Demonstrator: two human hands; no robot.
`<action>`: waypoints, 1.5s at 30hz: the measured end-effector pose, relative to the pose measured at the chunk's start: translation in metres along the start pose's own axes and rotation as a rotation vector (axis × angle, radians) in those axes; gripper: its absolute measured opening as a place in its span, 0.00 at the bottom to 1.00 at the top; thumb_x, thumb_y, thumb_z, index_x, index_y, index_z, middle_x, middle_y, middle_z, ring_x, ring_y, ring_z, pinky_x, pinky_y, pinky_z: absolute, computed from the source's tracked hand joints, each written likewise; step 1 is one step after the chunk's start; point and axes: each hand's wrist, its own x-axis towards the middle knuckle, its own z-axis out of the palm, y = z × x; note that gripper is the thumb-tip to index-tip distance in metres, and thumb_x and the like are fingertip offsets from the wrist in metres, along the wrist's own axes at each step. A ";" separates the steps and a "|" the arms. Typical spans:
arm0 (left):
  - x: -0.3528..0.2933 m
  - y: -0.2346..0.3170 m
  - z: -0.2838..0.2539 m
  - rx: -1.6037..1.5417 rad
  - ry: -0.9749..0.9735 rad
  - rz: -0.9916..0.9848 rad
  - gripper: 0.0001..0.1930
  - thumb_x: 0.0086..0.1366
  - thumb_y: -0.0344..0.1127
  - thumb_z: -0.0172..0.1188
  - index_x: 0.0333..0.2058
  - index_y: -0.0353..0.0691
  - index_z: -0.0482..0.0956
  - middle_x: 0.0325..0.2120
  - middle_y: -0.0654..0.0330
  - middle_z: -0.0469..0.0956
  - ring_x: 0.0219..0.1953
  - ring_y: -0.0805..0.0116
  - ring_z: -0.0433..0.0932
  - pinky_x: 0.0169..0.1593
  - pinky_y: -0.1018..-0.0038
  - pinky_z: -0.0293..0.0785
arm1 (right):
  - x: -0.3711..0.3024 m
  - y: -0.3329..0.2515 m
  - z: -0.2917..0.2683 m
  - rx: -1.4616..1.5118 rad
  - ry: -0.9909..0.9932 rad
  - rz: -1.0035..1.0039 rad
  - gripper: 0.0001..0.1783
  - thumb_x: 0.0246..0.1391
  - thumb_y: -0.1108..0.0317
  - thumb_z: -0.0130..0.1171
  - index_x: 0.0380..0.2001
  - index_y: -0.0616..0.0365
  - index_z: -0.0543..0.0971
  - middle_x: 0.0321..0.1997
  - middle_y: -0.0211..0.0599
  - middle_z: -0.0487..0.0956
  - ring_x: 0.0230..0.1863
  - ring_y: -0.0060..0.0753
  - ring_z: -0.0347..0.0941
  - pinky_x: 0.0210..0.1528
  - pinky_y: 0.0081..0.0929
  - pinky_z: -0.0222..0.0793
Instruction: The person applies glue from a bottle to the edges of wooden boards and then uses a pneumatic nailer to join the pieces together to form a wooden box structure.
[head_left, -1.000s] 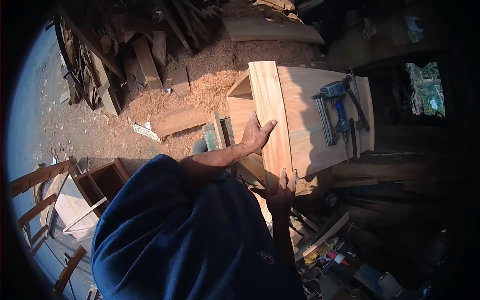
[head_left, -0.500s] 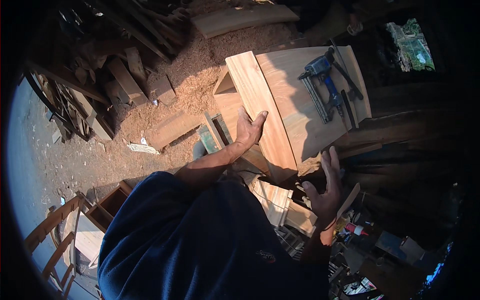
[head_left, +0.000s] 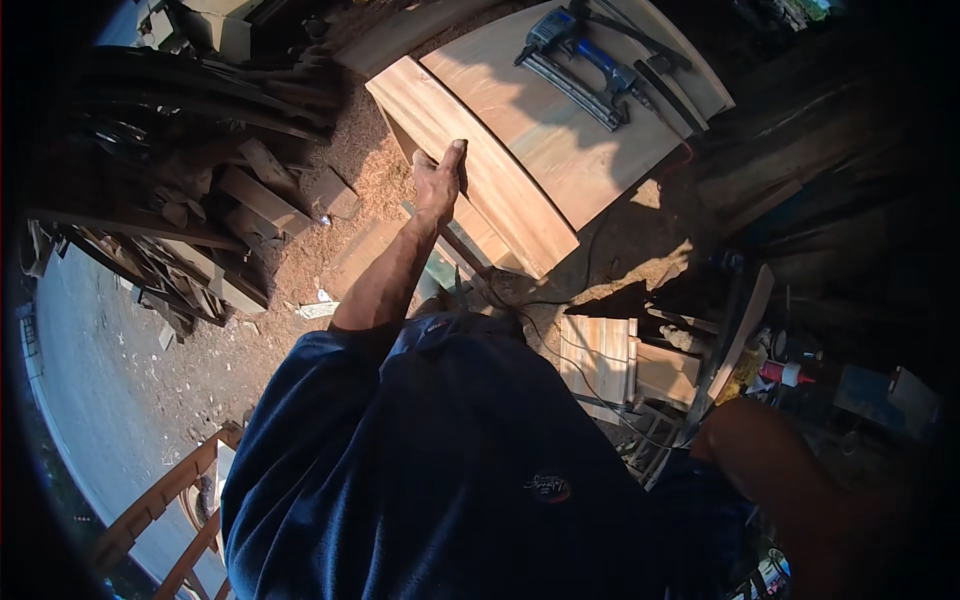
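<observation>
My left hand (head_left: 437, 188) grips the near-left edge of a long pale wooden board (head_left: 470, 165). The thumb lies on the board's face, while the other fingers are partly hidden at its edge. This board runs along one side of a wide wooden panel (head_left: 560, 165), and together they look like part of a box-shaped piece. On the panel rests a blue and grey nail gun (head_left: 575, 65), beside dark bar-like tools (head_left: 665, 95). Only my right forearm (head_left: 765, 450) shows at the lower right; the hand itself is out of sight.
Stacked pale wood pieces (head_left: 597, 350) and a dark cable (head_left: 535, 305) lie to the near right. A red bottle with a white cap (head_left: 785, 373) stands beyond them. Scrap wood (head_left: 265, 200) is piled on the left, among shavings. A wooden frame (head_left: 165, 495) is at the lower left.
My right hand has left the board's near corner and dropped out of view at the lower right. My left hand stays on the board. The view has shifted, placing the workpiece higher and further left.
</observation>
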 end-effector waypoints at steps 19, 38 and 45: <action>0.001 -0.007 0.014 -0.153 0.077 0.010 0.24 0.65 0.36 0.66 0.52 0.31 0.65 0.43 0.51 0.78 0.45 0.65 0.77 0.51 0.67 0.76 | -0.055 0.269 0.216 0.669 -0.547 0.907 0.16 0.66 0.73 0.55 0.53 0.73 0.77 0.46 0.47 0.83 0.46 0.38 0.83 0.53 0.30 0.81; -0.021 -0.017 0.013 -0.237 0.018 -0.273 0.37 0.66 0.43 0.66 0.66 0.35 0.58 0.53 0.48 0.68 0.59 0.55 0.70 0.62 0.63 0.66 | 0.009 0.458 0.596 0.507 -1.921 0.537 0.14 0.55 0.67 0.64 0.45 0.59 0.86 0.45 0.40 0.86 0.48 0.36 0.81 0.56 0.30 0.72; -0.011 0.009 -0.003 -0.289 -0.214 -0.506 0.31 0.68 0.33 0.64 0.62 0.31 0.57 0.55 0.50 0.73 0.59 0.63 0.74 0.61 0.66 0.71 | 0.001 0.435 0.604 0.707 -1.969 0.658 0.12 0.57 0.65 0.68 0.43 0.57 0.87 0.42 0.35 0.86 0.47 0.32 0.81 0.54 0.30 0.72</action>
